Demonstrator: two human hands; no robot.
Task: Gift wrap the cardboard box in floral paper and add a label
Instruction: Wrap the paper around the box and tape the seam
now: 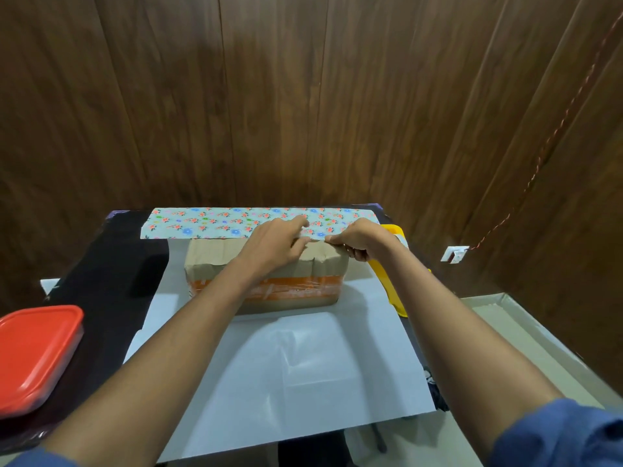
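Both hands are up at the far top edge of the cardboard box (266, 281), which sits on its side-long face in the middle of the floral paper (256, 222), the sheet spread white side up across the bench (101, 251). The far flap of that paper is folded over toward the box, printed side showing, and its near edge lies right along the box's back top edge. The left hand (273, 244) rests on top with its fingers spread over the paper edge, pressing it down, grip together on the sheet as best one can judge. The right hand (357, 242) pinches that same edge just beside it, thumb on top, fingers curled under, so its grip is clamped on the paper. This looks like the first wrap fold: bringing the far side up and over the top. Most of the box is bare, brown with an orange band of tape across the front, so the job is early. Next, I'd say, the edge needs pulling taut and square along the lid, then fixing, and the yellow tape dispenser (391, 264) just right of the box is within easy reach. After that the big near flap must come up to meet it. A red-lidded container (37, 348) sits at the left, out of play. No label is in sight.
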